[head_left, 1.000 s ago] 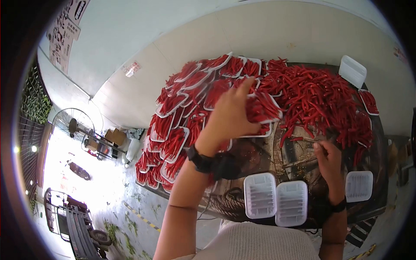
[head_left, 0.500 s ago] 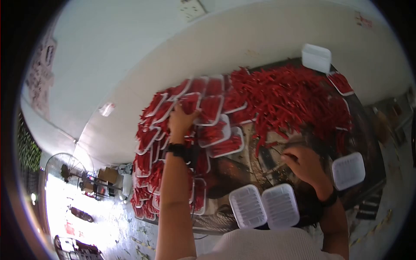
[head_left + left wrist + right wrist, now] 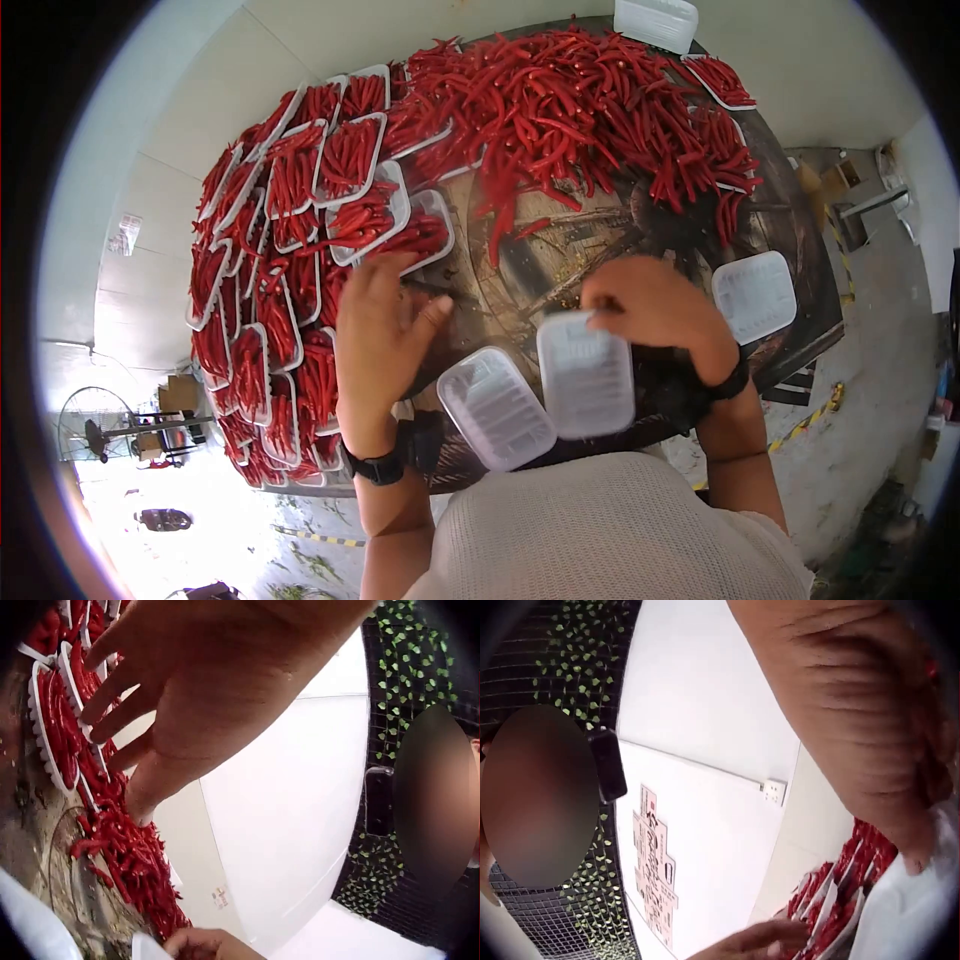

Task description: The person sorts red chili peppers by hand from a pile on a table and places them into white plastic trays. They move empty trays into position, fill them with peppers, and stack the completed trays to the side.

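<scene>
My right hand (image 3: 660, 305) pinches the far edge of a white ribbed plastic tray (image 3: 585, 385), with the thumb over its rim in the right wrist view. Another empty white tray (image 3: 497, 410) lies just left of it, overlapping it in the head view. My left hand (image 3: 380, 335) has its fingers extended and the thumb held apart, with nothing in it. It is over the table beside the filled trays. Closest to its fingertips is a tray of red chili peppers (image 3: 425, 238). A large loose heap of red chili peppers (image 3: 560, 110) covers the table's far side.
Many trays filled with chilies (image 3: 290, 170) overlap along the table's left side. A third empty tray (image 3: 755, 295) lies at the right. A white container (image 3: 655, 22) stands at the far edge, near a filled tray (image 3: 720, 82). The wooden tabletop (image 3: 480, 290) shows in the middle.
My left hand has come back from the filled trays towards me. The right hand has moved from the tabletop to the empty tray and taken its edge. The head view has shifted.
</scene>
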`<act>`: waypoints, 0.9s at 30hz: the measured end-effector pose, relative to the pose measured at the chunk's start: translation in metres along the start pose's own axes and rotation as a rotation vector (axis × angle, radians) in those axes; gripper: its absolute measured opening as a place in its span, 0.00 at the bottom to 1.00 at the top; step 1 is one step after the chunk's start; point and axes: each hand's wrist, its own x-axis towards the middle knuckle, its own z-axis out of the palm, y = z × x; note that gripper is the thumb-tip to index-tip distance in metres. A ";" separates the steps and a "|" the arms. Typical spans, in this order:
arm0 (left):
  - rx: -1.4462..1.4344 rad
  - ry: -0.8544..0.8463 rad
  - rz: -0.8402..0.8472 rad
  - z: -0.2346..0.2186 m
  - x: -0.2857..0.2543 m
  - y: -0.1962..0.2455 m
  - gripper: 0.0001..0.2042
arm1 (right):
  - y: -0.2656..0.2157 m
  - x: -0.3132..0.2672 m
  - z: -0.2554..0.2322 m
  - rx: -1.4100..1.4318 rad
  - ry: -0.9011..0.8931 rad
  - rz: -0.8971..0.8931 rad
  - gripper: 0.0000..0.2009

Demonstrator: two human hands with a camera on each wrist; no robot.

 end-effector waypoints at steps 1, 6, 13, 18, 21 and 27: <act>-0.149 -0.172 -0.074 -0.005 -0.003 0.010 0.23 | 0.003 -0.003 -0.008 -0.026 0.114 -0.016 0.12; -0.270 -0.423 0.148 0.023 -0.017 0.015 0.24 | 0.010 -0.004 -0.021 0.136 0.450 0.323 0.22; -0.256 -0.541 0.253 0.042 -0.024 0.012 0.15 | 0.004 -0.001 -0.002 -0.159 0.304 0.262 0.22; -0.441 -0.492 0.038 0.032 -0.015 0.009 0.11 | 0.000 0.002 -0.011 0.017 0.309 0.322 0.11; -0.425 -0.342 -0.119 0.035 -0.017 0.008 0.10 | -0.002 0.007 -0.011 0.052 0.353 0.320 0.10; -0.209 -0.401 0.060 0.044 -0.038 0.019 0.11 | 0.009 0.011 -0.001 0.113 0.315 0.154 0.12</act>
